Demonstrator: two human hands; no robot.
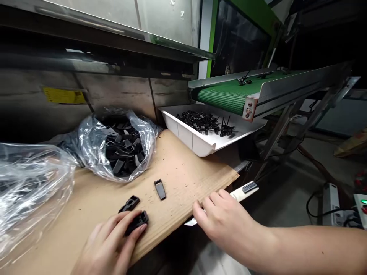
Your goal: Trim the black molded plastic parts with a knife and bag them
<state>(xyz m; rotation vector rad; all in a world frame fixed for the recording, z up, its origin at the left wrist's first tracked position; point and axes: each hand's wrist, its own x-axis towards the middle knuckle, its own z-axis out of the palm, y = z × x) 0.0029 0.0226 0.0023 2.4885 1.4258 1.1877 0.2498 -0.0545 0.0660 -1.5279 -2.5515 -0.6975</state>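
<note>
My left hand [110, 242] pinches a small black plastic part [138, 222] between thumb and fingers, low over the cardboard. A second black plastic part [129, 204] lies just beyond those fingertips, and a third black plastic part [159, 189] rests farther off, its flat grey face up. In my right hand [219, 214] is a cream-coloured utility knife [243, 191] with a black slider, its handle pointing up to the right. A bit of its pale blade end [191, 222] shows past my fingers at the cardboard's front edge.
A clear plastic bag [88, 143] full of black parts stands open behind; another clear bag [34, 191] lies at the left. A white tray [187, 138] holding black pieces sits under the green conveyor belt [223, 95]. The cardboard sheet [183, 177] covers the table.
</note>
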